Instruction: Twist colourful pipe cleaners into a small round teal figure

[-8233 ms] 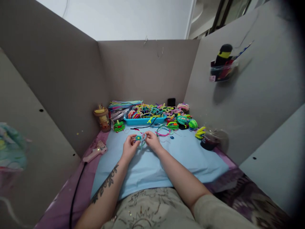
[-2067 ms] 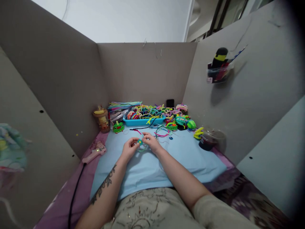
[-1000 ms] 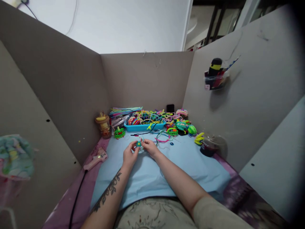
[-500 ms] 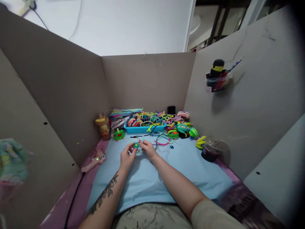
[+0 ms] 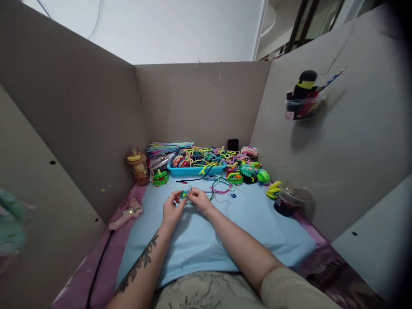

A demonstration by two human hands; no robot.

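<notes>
My left hand and my right hand meet over the light blue cloth, fingers pinched on a small teal pipe-cleaner piece with a yellow centre. A thin loop of the same fuzzy wire trails from it between my fingertips. Loose pink and green pipe cleaners lie just beyond my right hand, apart from it.
A blue tray heaped with coloured pipe cleaners stands at the back. Small fuzzy figures and a green one flank it. A pink glue gun lies left, a dark cup right, a jar back left. Cardboard walls enclose everything.
My hands stay together on the teal piece, fingers shifting slightly and closing in on it. The view bobs up and down; nothing else on the cloth has moved.
</notes>
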